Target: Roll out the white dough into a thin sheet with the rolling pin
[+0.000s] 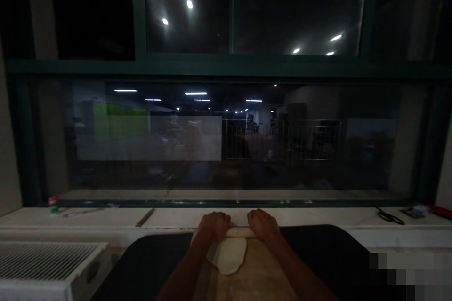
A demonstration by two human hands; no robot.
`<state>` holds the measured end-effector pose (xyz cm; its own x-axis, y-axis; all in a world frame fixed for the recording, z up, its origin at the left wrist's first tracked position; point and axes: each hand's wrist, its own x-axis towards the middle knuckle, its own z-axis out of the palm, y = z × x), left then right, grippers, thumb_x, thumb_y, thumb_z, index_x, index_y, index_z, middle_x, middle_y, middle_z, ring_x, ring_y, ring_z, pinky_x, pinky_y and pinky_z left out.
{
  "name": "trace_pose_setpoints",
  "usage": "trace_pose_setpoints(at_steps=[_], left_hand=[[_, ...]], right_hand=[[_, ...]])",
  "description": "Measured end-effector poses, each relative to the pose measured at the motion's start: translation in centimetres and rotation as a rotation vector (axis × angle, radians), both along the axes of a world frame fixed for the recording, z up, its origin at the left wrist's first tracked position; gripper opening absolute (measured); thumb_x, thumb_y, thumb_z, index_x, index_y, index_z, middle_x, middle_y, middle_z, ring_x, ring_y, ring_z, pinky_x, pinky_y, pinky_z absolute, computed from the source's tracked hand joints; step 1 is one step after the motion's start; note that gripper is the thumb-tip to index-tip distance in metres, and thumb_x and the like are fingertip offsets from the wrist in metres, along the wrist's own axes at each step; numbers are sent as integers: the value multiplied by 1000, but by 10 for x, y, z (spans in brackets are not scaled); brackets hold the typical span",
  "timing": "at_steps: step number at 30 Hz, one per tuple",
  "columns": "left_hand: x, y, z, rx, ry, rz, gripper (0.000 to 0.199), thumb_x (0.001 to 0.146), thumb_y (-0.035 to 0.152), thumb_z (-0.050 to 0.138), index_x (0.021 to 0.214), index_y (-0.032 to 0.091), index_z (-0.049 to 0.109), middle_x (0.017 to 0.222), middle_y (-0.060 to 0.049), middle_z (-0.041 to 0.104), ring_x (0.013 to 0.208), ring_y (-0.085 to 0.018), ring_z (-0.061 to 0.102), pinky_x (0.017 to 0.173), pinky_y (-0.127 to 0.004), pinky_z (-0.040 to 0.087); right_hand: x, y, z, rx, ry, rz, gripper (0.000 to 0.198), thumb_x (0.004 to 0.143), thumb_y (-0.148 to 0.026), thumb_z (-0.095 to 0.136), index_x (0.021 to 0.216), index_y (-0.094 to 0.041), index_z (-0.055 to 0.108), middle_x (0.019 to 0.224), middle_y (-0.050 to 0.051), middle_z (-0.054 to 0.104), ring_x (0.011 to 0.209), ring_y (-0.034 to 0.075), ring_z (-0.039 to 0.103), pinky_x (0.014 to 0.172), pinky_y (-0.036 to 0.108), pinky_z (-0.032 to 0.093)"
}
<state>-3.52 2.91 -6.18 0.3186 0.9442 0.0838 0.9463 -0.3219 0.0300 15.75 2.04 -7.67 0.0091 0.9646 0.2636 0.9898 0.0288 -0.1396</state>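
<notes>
The dough [228, 256], a thin sheet with an uneven outline, lies on the board [261, 282], left of its middle, its far edge meeting the pin [240, 232]. The left hand [214, 225] and the right hand [263, 223] grasp the pin's 2 ends, fingers curled over it, though the fingertips are hidden. The pin sits near the board's far end, close to the sill [194, 216], so a further push could knock knuckles there. If 1 hand presses harder, the sheet would likely thin on that side and grow more lopsided; if its surface is tacky, it could cling to the pin and tear. The board might also slip on the dark worktop [328, 247] under a hard shove, and the dim light would make thin spots easy to miss. No brand, label or writing is readable, even on the red-capped bottle [53, 204].
</notes>
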Motion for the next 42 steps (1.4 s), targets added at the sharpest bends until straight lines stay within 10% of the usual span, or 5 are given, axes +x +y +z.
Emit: trace_pose_setpoints(at_steps=[12, 25, 33, 42], left_hand=[[-6, -82, 0, 181, -112, 1, 51, 99, 35, 27, 138, 24, 57, 143, -7, 59, 133, -25, 52, 112, -45, 37], [-42, -163, -49, 255, -261, -119, 58, 102, 52, 24, 155, 28, 32, 163, 0, 29, 152, -25, 19, 124, -52, 19], [-74, -131, -72, 194, -984, -28, 66, 92, 56, 42, 146, 18, 46, 154, -10, 46, 143, -28, 40, 121, -46, 31], [-37, -84, -64, 188, -929, -66, 55, 84, 44, 56, 133, 21, 60, 137, -12, 63, 130, -30, 54, 115, -44, 38]], right_hand=[[-9, -100, -16, 187, -2, 95, 50, 103, -26, 23, 128, -13, 64, 129, 16, 66, 122, 25, 59, 106, 36, 37], [-24, -199, -16, 172, 63, 201, 45, 96, -21, 45, 138, -32, 56, 125, 7, 66, 116, 26, 58, 100, 40, 40], [4, -155, -6, 108, 192, 117, 48, 90, -63, 54, 103, -21, 71, 102, 11, 75, 96, 26, 69, 81, 32, 47], [19, -95, -16, 131, 792, 183, 72, 90, -79, 24, 72, -21, 62, 68, 4, 66, 63, 17, 59, 54, 27, 33]])
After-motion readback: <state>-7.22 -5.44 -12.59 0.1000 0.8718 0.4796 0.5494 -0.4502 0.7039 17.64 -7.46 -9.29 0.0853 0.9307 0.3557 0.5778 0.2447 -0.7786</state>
